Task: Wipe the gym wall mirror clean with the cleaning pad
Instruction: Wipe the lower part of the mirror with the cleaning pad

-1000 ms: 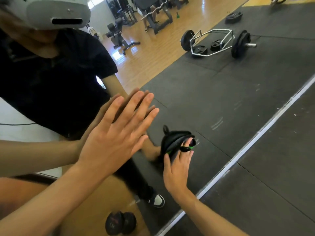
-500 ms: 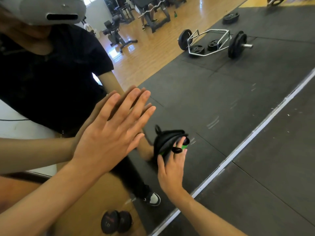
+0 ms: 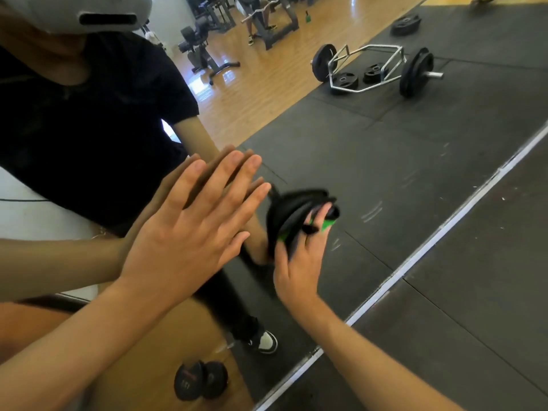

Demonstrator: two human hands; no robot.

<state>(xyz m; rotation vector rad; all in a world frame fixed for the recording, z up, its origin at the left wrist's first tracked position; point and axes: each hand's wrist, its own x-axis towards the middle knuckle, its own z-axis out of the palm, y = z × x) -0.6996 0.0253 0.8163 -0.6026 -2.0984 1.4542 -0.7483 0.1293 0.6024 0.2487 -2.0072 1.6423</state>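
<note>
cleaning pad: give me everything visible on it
The pad is black, soft-looking and layered or folded, with a bright green patch showing near the fingers; it is motion-blurred, so finer detail cannot be told. It lies flat against the mirror, low and near the frame, doubled by its reflection. The right hand presses it with extended fingers, one through a black loop. The left hand is apart from it.

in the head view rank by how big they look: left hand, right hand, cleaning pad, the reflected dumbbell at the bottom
1. left hand, looks largest, though it is nearest the camera
2. right hand
3. cleaning pad, partly hidden by the fingers and blurred, so close to the right hand
4. dumbbell, smallest, seen in the mirror
</note>
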